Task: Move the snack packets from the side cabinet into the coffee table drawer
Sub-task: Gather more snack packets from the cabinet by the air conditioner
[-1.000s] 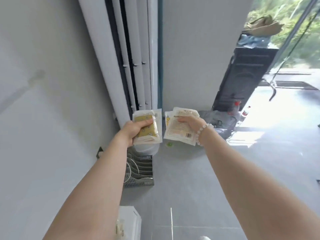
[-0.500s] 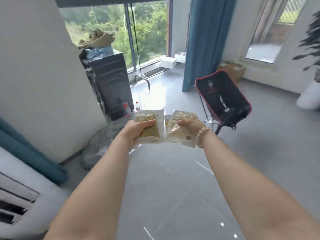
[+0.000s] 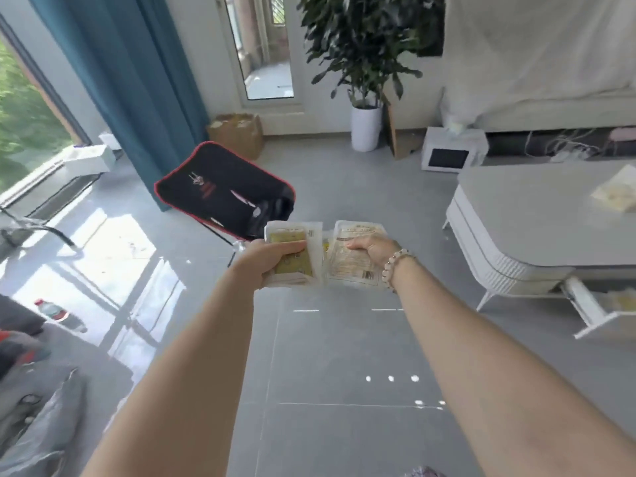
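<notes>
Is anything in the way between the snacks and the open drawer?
Nothing visible on the bare floor. The left hand and right hand hold snack packets; the drawer hangs open past the coffee table corner, which must be walked round.

Both arms stretch forward, left hand (image 3: 265, 261) and right hand (image 3: 373, 249) side by side, each gripping snack packets (image 3: 351, 266)

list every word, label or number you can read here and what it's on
None can be read.
left packet: yellow label, print too blurred.
right packet: lines of print and a barcode, too blurred.
chair: pale logo marks, no legible letters.
bottle: label too small.
</notes>
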